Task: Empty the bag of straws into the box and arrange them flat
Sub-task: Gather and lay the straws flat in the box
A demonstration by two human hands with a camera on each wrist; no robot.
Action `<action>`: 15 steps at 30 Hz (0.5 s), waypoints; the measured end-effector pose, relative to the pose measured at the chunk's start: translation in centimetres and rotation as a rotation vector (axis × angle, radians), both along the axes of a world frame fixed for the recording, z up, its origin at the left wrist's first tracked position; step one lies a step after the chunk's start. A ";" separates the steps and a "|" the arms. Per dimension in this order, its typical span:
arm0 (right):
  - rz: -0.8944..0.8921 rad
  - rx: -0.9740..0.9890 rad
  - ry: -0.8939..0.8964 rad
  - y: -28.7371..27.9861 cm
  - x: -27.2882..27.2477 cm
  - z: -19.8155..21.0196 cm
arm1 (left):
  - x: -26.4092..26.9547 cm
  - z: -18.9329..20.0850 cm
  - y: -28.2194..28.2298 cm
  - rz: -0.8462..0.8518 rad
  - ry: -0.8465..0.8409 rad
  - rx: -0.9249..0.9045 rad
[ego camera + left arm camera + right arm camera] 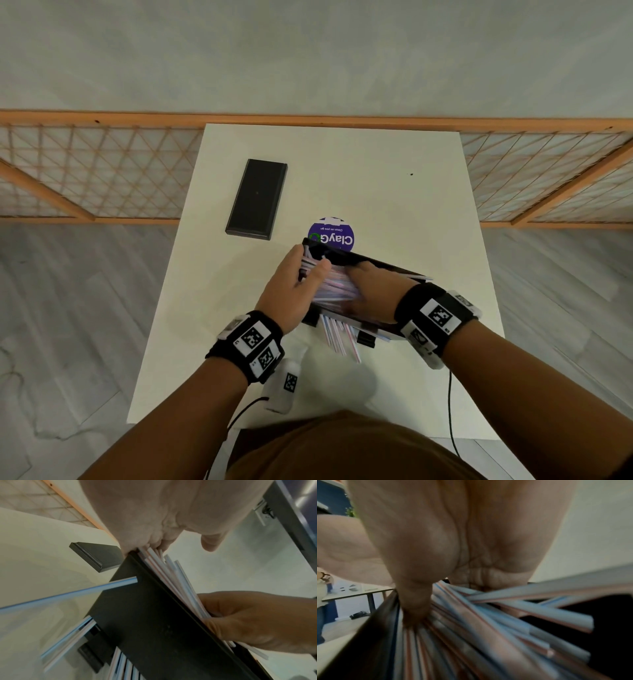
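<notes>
**Tilted box, loose straws: spill risk at the near edge**

Nearest the person, a white tagged object lies by the table's near-left edge, and a fan of striped loose straws lies flat on the tabletop just under the raised box; these have escaped the box and lie toward the near edge. A nudge from either wrist could roll them off the table.

Just beyond, the black box is held up off the table and tilted, not flat. The left hand grips its left end, fingers curled over the rim and pinching straw ends against it, thumb out. The right hand lies over the bundle of straws in the box; its thumb presses down into them, but whether the fingers curl round the bundle I cannot tell. In the left wrist view the straws splay in several directions and some jut past the rim. My judgement: with the box tipped like this, more straws may slide out of the low end, and pressing on crossed straws could kink them rather than flatten them. No bag is visible.

Past the box a purple round sticker shows on the table, partly hidden. Farthest, toward the far-left corner, a black lid lies flat, well apart from both hands
</notes>
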State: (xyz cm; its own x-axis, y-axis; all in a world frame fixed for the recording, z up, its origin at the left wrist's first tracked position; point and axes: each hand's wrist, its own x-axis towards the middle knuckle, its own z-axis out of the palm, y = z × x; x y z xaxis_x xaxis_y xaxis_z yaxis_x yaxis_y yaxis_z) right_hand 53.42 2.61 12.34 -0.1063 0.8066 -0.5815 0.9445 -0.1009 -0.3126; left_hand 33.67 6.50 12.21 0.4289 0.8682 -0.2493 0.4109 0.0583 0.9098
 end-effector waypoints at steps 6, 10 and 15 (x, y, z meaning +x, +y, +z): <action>0.031 -0.029 -0.135 1.5 -1.5 -0.3 | -0.1 0.5 -0.5 0.005 -0.031 -0.068; 0.067 -0.057 -0.204 2.6 -1.9 0.0 | -1.0 1.2 0.1 0.083 -0.012 -0.137; 0.045 0.004 -0.187 1.9 -1.7 0.1 | -4.9 0.6 1.6 0.273 0.016 -0.147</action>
State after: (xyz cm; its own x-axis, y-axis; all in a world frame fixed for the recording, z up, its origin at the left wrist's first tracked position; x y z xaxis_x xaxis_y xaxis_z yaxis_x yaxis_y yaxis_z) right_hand 51.76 4.50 12.46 -0.0328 0.8057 -0.5914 0.9897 -0.0562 -0.1315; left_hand 28.74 8.13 12.82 0.1795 0.9050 -0.3857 0.3760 0.2992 0.8770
